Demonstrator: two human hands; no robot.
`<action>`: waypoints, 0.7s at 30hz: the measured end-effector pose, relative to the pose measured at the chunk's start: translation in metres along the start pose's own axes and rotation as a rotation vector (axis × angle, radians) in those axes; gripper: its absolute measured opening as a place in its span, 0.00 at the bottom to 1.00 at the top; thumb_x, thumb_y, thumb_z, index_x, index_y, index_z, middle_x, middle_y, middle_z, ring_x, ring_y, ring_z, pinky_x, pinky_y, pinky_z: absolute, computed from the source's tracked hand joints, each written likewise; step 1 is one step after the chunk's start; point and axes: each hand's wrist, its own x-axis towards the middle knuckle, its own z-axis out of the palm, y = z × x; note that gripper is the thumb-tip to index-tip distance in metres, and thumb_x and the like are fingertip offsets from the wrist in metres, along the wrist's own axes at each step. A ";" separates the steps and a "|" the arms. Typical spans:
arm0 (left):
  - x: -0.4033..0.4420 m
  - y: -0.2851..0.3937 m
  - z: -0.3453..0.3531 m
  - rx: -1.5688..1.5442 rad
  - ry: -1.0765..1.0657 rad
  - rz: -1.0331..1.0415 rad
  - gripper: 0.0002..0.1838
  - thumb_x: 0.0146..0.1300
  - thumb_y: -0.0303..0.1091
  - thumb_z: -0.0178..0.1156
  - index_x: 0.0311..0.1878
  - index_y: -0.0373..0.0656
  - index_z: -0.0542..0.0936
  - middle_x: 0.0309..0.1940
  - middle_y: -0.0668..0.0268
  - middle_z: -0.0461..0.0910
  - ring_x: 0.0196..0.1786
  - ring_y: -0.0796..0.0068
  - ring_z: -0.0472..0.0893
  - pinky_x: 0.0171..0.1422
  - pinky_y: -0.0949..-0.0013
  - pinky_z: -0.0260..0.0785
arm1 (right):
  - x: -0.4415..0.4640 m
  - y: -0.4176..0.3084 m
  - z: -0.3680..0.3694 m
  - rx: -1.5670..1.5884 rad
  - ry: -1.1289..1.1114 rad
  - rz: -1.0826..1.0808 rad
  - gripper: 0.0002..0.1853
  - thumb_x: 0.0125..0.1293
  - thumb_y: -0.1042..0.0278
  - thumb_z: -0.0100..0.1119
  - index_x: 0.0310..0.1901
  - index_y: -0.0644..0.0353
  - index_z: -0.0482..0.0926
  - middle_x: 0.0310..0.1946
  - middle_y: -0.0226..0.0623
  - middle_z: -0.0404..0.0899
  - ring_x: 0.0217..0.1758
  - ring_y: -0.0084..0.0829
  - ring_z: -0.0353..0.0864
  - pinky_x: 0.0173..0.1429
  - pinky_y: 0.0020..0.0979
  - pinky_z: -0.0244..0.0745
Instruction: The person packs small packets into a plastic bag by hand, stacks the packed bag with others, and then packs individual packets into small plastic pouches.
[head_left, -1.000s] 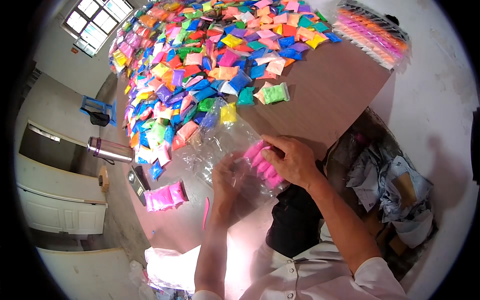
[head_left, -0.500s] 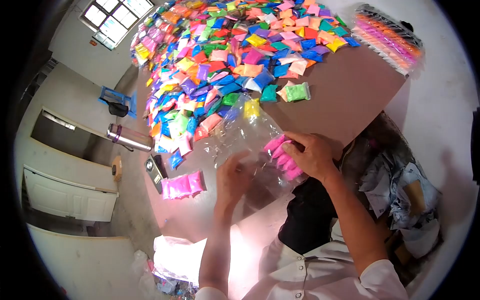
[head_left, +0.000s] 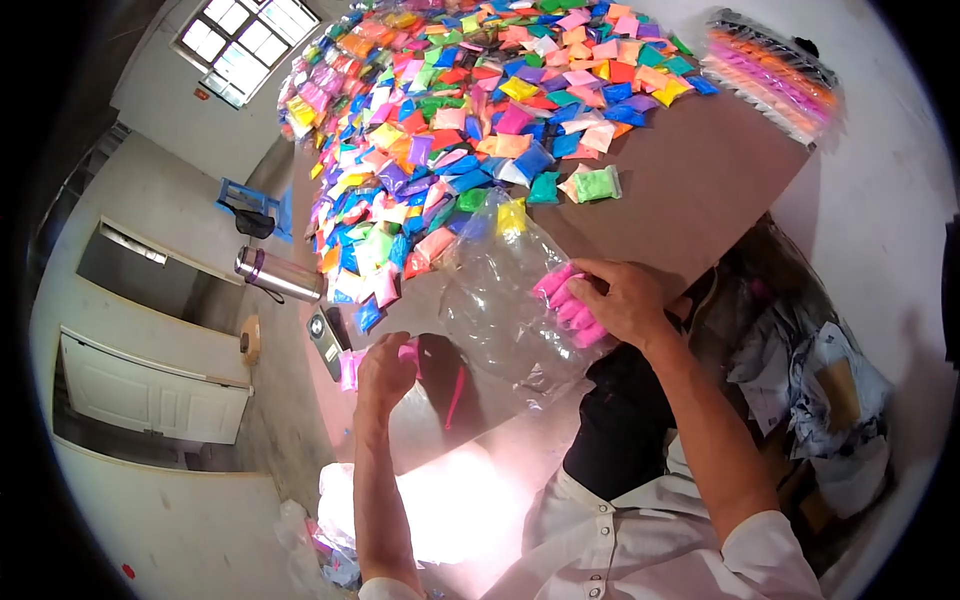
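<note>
**Left hand off the bag, now at second pink strip**

Right hand [head_left: 625, 300] alone pinches the bundled pink packets [head_left: 572, 310] against the clear plastic bag [head_left: 490, 320]. Left hand [head_left: 386, 372] has moved over to the pink packet strip [head_left: 349, 368] on the worktop [head_left: 700, 180], beside the black-and-silver device [head_left: 325, 338]; fingers curled over it, can't tell if gripping.

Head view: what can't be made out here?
In the head view:
- Pink packets by the left hand: middle covered by that hand, so its grip is unclear.
- Packet pile: far end cut off by the top edge.
- Papers at right: any print is too small to read.
</note>
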 end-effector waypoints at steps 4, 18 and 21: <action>0.000 0.002 -0.009 -0.113 0.082 0.124 0.19 0.60 0.23 0.66 0.56 0.40 0.86 0.47 0.50 0.87 0.50 0.46 0.88 0.55 0.52 0.82 | 0.000 0.001 0.002 -0.012 0.030 -0.015 0.21 0.71 0.46 0.67 0.57 0.48 0.91 0.46 0.40 0.91 0.44 0.43 0.90 0.53 0.42 0.83; 0.012 0.103 0.037 -0.662 0.144 -0.008 0.12 0.64 0.30 0.78 0.45 0.37 0.85 0.26 0.70 0.83 0.28 0.85 0.79 0.31 0.75 0.69 | 0.000 -0.002 -0.001 -0.002 0.029 -0.030 0.19 0.70 0.47 0.67 0.55 0.47 0.91 0.42 0.42 0.89 0.45 0.45 0.89 0.52 0.43 0.82; 0.023 0.113 0.064 -0.935 0.162 -0.112 0.15 0.65 0.31 0.78 0.50 0.34 0.86 0.30 0.69 0.84 0.31 0.84 0.80 0.34 0.75 0.71 | 0.000 -0.002 -0.002 -0.009 0.031 -0.027 0.19 0.71 0.47 0.67 0.55 0.47 0.91 0.42 0.43 0.89 0.46 0.46 0.89 0.53 0.43 0.82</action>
